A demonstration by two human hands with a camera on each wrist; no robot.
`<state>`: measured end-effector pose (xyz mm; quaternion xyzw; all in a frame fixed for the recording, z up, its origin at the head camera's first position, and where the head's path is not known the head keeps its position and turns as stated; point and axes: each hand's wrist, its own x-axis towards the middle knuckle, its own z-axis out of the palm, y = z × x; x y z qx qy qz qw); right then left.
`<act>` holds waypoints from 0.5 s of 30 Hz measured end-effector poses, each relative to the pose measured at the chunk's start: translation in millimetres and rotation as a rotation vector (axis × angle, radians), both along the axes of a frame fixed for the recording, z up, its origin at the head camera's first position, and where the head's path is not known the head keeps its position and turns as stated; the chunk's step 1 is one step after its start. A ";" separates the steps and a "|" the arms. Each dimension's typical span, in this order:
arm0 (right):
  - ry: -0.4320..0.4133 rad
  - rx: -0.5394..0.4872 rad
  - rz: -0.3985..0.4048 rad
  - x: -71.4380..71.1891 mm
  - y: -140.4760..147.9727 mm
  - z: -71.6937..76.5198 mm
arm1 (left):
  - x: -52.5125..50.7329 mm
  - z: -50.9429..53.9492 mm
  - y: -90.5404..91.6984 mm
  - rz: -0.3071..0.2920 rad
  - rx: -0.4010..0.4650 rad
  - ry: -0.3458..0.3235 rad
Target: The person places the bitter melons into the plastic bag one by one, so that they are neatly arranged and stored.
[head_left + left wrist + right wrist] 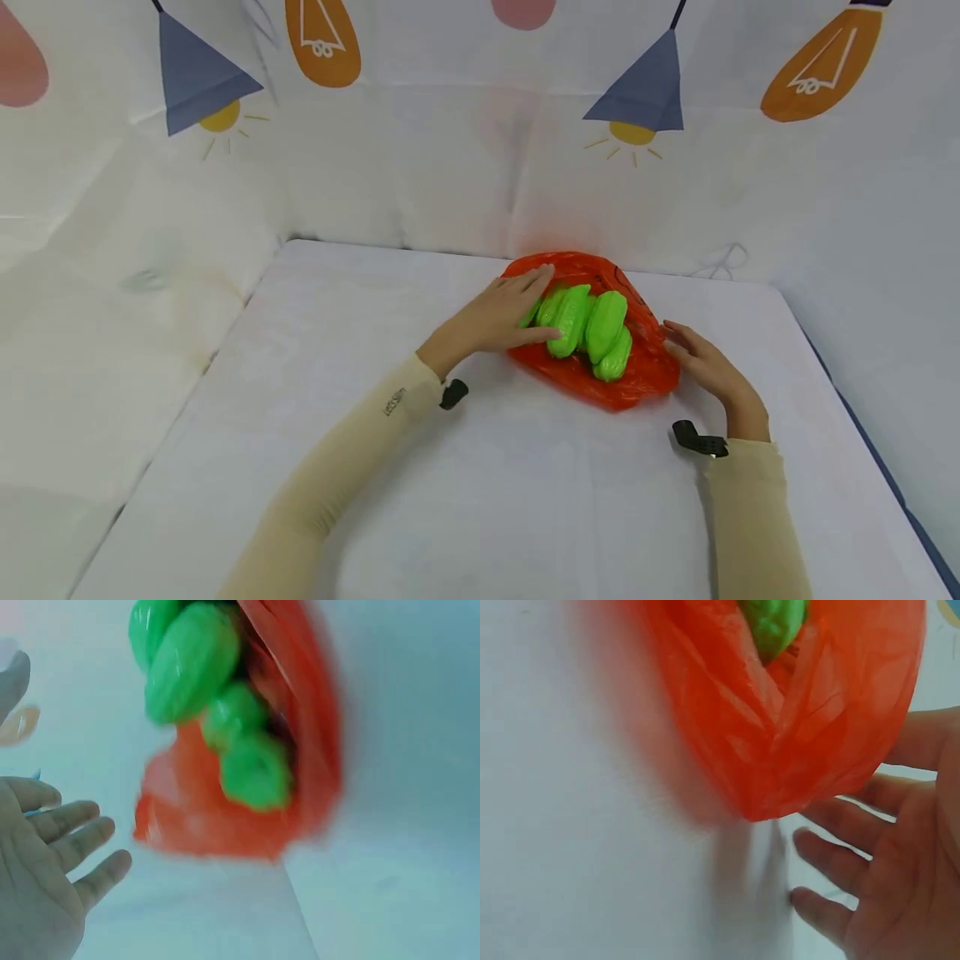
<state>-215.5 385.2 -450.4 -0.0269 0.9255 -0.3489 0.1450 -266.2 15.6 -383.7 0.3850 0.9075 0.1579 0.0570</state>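
A red plastic bag (645,367) lies spread near the far edge of the table, with several bright green, ridged, elongated pieces (606,327) heaped on it. They look like fruit or vegetables; their exact kind I cannot tell. My left hand (510,315) reaches over the bag's left side with fingers extended and thumb apart, close to the green pieces. In the left wrist view its palm and spread fingers hold nothing. At the bag's right edge is my right hand (705,364), its fingers loosely extended beside the red plastic (780,750). Whether they touch it is unclear.
The white-covered table (480,500) stretches in front of the bag. Behind it hangs a white cloth wall (450,167) printed with lamps and bulbs, close to the bag's far side. Dark wrist devices (701,439) sit at both cuffs.
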 end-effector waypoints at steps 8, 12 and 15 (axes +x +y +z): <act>0.000 0.071 -0.043 15.3 9.8 -4.5 | 7.2 -14.3 -68.8 0.157 0.092 -0.056; -0.002 0.096 -0.058 25.4 11.7 -9.7 | 14.4 -21.4 -91.8 0.180 0.100 -0.058; 0.040 0.136 -0.044 33.0 15.6 -13.2 | 21.0 -25.7 -110.3 0.189 0.098 -0.020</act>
